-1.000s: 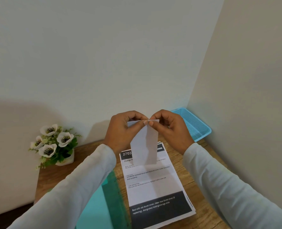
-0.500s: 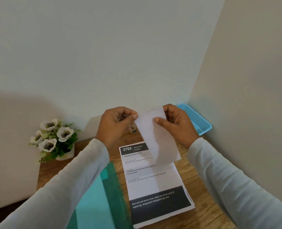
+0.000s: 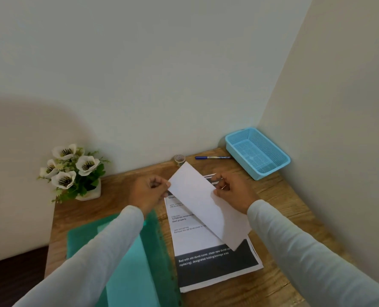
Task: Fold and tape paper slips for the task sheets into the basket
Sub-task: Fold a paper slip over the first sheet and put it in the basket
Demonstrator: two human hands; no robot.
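Observation:
A folded white paper slip [image 3: 200,202] hangs tilted above the stack of printed task sheets [image 3: 208,258] on the wooden desk. My left hand [image 3: 149,191] pinches its left edge and my right hand [image 3: 233,191] pinches its right edge. The blue mesh basket [image 3: 258,152] stands in the back right corner, with nothing visible in it. A small roll of clear tape [image 3: 179,159] stands by the back wall. A blue pen [image 3: 212,157] lies to the right of the tape.
A green folder [image 3: 126,247] lies open on the desk's left half, partly under my left sleeve. A pot of white flowers [image 3: 73,173] stands at the back left. Walls close off the desk at the back and right.
The slip has come down from in front of the wall toward the desk and now lies tilted and more spread out. Both hands lowered and moved apart, uncovering the tape and pen.

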